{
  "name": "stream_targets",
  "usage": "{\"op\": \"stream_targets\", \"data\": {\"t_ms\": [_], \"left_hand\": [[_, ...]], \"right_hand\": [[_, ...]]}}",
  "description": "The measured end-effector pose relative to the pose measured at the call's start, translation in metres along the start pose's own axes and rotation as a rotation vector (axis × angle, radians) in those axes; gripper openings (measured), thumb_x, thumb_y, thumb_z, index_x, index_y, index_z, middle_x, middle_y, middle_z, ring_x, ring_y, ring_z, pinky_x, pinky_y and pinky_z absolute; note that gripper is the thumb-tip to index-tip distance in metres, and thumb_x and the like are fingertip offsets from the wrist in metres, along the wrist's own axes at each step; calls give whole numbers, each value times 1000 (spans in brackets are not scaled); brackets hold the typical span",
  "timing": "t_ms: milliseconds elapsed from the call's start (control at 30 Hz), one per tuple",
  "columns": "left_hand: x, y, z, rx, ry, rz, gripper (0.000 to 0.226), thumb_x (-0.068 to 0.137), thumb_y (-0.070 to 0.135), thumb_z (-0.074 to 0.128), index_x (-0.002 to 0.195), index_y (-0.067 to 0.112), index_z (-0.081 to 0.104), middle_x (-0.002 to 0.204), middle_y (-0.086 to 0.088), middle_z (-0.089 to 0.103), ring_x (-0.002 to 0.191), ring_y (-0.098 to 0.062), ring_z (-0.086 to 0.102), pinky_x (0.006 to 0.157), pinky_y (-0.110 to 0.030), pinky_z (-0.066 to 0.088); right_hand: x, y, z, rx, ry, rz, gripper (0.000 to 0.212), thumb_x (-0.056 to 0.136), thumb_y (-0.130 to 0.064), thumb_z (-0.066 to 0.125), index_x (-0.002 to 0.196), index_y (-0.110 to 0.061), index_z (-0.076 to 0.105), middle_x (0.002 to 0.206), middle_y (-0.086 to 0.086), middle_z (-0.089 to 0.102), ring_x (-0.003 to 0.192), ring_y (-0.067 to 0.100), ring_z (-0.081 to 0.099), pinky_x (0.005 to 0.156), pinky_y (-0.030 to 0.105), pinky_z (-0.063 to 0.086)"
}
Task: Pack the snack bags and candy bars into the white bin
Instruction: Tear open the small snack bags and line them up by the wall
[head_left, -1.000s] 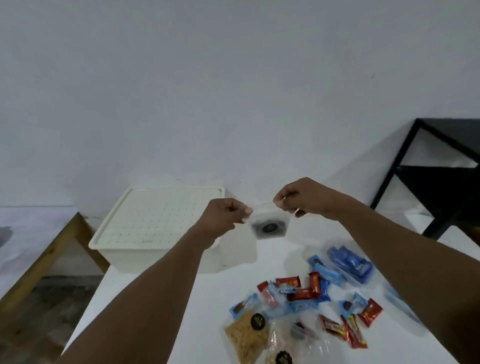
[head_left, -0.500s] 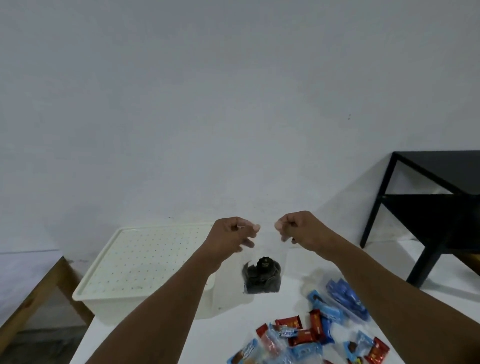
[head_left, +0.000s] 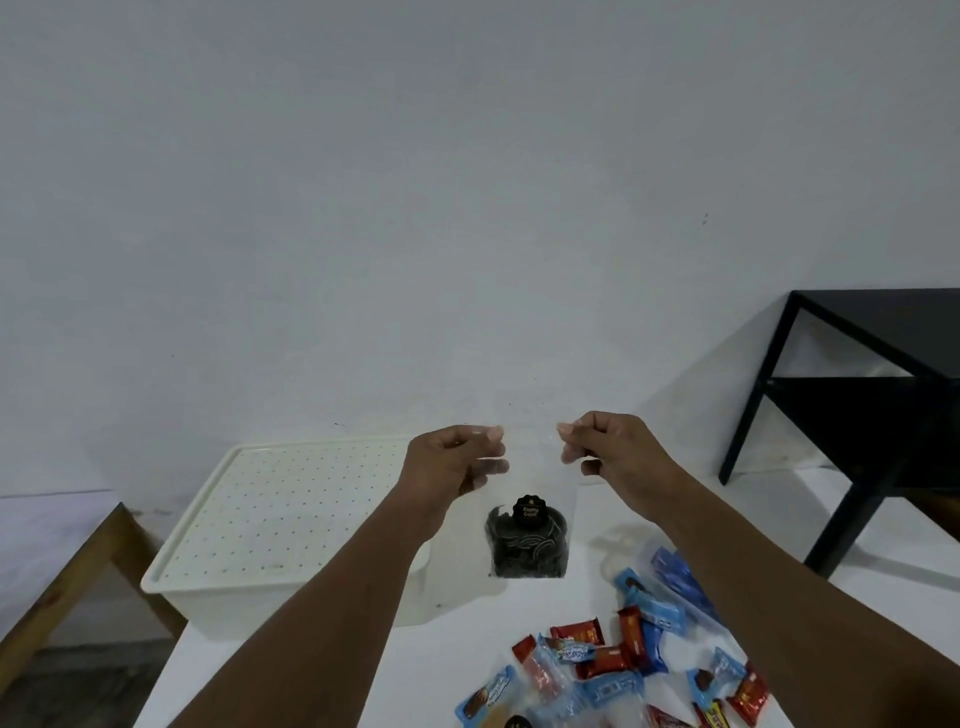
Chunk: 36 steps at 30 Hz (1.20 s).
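Left hand (head_left: 451, 462): you pinch the clear snack bag (head_left: 530, 535) by its top left corner.
Right hand (head_left: 605, 448): you pinch its top right corner.
White bin (head_left: 260, 525): lidded, far left.

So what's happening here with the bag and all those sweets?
A person is holding up a clear snack bag with dark contents, pinching its top corners with the left hand and the right hand. It hangs above the white table, beside the white bin, whose perforated lid is on. A pile of red and blue candy bars lies unpacked on the table.
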<state>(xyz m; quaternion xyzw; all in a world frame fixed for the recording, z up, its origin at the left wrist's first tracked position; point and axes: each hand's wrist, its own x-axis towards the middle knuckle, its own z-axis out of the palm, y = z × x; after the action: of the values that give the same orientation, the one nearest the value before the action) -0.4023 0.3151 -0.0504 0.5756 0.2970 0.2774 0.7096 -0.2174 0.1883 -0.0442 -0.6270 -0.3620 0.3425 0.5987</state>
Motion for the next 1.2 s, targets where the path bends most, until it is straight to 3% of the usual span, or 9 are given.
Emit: {"op": "stream_targets", "data": {"t_ms": [100, 233, 333, 467, 667, 767, 867, 1000, 1200], "left_hand": [[0, -3, 0, -3, -3, 13, 14, 84, 21, 77, 86, 9, 69, 79, -7, 71, 79, -24, 73, 69, -30, 47], [-1, 3, 4, 7, -41, 15, 17, 87, 19, 74, 76, 12, 62, 78, -7, 69, 77, -22, 72, 67, -28, 48], [-2, 5, 0, -16, -74, -19, 15, 87, 22, 74, 82, 11, 64, 81, -9, 70, 81, -28, 72, 66, -30, 49], [-4, 7, -3, 33, -113, -67, 22, 83, 30, 78, 93, 12, 70, 81, -5, 69, 79, -26, 71, 65, -29, 48], [1, 15, 2, 143, -91, 8, 18, 89, 22, 71, 77, 15, 59, 73, -14, 60, 63, -14, 65, 65, -29, 43], [1, 16, 7, 199, -111, 28, 15, 91, 24, 69, 81, 15, 63, 76, -14, 60, 63, -14, 66, 66, -29, 45], [0, 14, 9, 198, -157, -12, 15, 89, 23, 69, 78, 14, 65, 74, -7, 60, 69, -20, 67, 64, -29, 45], [-2, 14, 6, 250, -188, -2, 19, 87, 30, 74, 88, 11, 71, 75, -2, 63, 70, -17, 66, 61, -26, 46], [-3, 20, 8, 285, -145, 45, 14, 87, 28, 74, 84, 15, 70, 74, -6, 66, 69, -15, 68, 70, -29, 48]], "right_hand": [[-2, 2, 2, 42, -50, 46, 20, 91, -28, 65, 77, -14, 64, 72, 2, 62, 76, 19, 60, 67, 31, 41], [0, 3, 14, -68, -40, 3, 21, 84, -33, 73, 83, -12, 71, 75, 6, 66, 74, 16, 59, 68, 31, 40], [0, -3, 15, -123, -29, -73, 25, 81, -32, 75, 71, -11, 65, 73, 9, 68, 70, 14, 61, 68, 30, 42], [-2, -11, 16, -161, -57, -100, 27, 84, -26, 74, 79, 0, 68, 73, 8, 71, 68, 8, 64, 66, 27, 44], [-6, -8, 16, -78, -101, 2, 26, 79, -36, 77, 91, -13, 76, 74, 3, 66, 71, 11, 59, 68, 28, 43], [-6, -6, 18, -35, -75, -2, 23, 78, -34, 79, 82, -11, 75, 64, 2, 57, 59, 11, 50, 64, 28, 38], [-7, -9, 20, -81, -51, -53, 18, 82, -25, 76, 77, -9, 70, 56, -5, 53, 52, 6, 45, 56, 19, 38], [-8, -12, 19, -183, -62, -78, 24, 85, -30, 73, 83, -6, 73, 58, -7, 58, 55, 5, 49, 58, 18, 39], [-14, -6, 13, -61, -35, -10, 27, 88, -32, 69, 91, -6, 74, 73, 1, 70, 71, 12, 60, 71, 30, 42]]}}
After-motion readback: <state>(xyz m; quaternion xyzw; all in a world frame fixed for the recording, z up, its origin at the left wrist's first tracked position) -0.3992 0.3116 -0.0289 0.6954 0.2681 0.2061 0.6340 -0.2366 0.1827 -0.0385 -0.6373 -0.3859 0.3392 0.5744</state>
